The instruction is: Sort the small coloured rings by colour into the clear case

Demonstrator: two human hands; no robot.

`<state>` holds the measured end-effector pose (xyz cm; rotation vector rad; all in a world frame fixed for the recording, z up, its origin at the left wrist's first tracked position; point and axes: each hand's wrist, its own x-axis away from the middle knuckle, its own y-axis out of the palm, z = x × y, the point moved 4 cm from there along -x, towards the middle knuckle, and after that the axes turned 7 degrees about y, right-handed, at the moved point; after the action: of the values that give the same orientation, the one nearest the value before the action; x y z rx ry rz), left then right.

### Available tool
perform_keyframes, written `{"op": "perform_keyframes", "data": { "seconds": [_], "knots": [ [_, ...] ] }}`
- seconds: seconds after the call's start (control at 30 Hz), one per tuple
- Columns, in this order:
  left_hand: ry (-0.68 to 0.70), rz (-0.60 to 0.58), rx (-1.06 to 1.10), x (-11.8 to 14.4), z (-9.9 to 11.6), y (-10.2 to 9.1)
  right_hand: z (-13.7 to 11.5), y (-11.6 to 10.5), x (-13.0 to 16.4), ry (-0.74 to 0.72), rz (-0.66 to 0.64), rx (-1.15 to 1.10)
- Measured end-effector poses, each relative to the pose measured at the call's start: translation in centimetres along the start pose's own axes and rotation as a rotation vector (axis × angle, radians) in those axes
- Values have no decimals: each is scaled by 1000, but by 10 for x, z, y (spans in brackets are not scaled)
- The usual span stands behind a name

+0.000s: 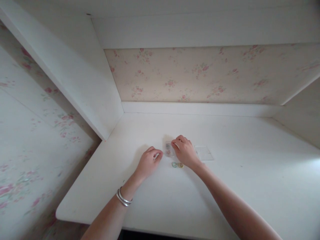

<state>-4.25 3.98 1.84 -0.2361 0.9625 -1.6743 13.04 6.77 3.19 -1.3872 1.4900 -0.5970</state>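
Observation:
A small clear plastic box (169,149) with tiny coloured pieces inside sits on the white desk (225,186). My right hand (185,151) rests against its right side, fingertips curled at its top edge. My left hand (149,162) lies just left of the box, fingers bent, tips close to its left edge; I cannot tell if they touch it. Two small rings (177,165), one green and one yellowish, lie on the desk just in front of the box. A clear flat lid (204,153) lies to the right of my right hand.
A white side panel (82,76) walls the desk on the left, a floral back wall (200,76) stands behind, and a shelf (200,30) hangs overhead. The desk's front edge (75,218) is near my forearms. I wear silver bangles (123,197) on my left wrist.

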Motion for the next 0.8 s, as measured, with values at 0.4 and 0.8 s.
{"op": "perform_keyframes", "data": {
  "seconds": [0.4,0.8],
  "knots": [
    [181,-286,-196,11,31,33,41,-18,56,92,48,-308],
    [222,-288,-265,15,38,41,40,-21,63,33,35,-313]
  ]
}}
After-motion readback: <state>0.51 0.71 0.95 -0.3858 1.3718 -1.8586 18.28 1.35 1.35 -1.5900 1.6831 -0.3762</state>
